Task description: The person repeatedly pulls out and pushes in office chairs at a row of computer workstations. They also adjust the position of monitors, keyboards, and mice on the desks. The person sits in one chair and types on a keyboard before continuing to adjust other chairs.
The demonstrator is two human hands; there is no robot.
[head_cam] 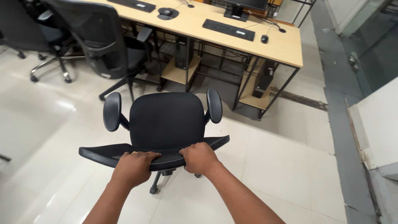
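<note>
- Two hands: left hand point(133, 166), right hand point(200, 158).
- Three office chairs: near chair point(166, 120), second chair point(97, 37), far-left chair point(25, 29).
- One table point(282, 45).
- Two keyboards: right keyboard point(228, 30), far keyboard point(132, 5).
- Two mice: point(264, 39), point(166, 12).
- One monitor base point(236, 14).
- Two computer towers: point(263, 79), point(181, 52).

Wooden desk point(286, 45), keyboards point(228, 29), mouse point(264, 39)

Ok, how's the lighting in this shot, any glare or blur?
Head view: bright, even light; soft glare patches on the glossy floor tiles; both hands on the chair's backrest are sharp; the desk lines bow slightly from lens distortion.
</note>
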